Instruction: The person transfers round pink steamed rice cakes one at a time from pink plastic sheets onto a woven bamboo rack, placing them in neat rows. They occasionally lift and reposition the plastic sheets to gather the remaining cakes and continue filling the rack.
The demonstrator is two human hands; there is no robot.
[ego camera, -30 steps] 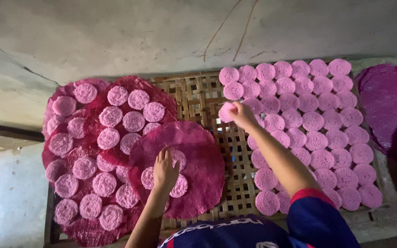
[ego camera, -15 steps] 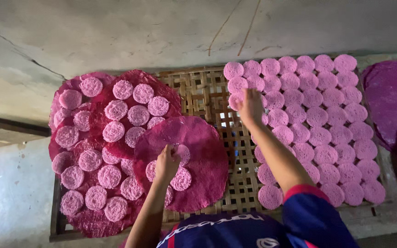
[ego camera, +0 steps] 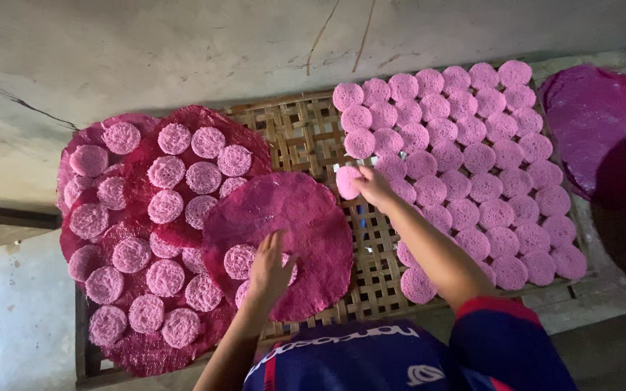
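Pink disc now sits off the packed rows, pinched at its edge in the right hand, which half a second ago lay flat among those rows on the woven bamboo tray — so one piece has come free. Right arm reaches forward, fingers closed on the disc; the left hand stays low on the round magenta mat beside the tray's bare middle, fingers spread over small discs there.

One head-worn camera looks steeply down, fairly close, over the woven bamboo tray toward the grey wall.
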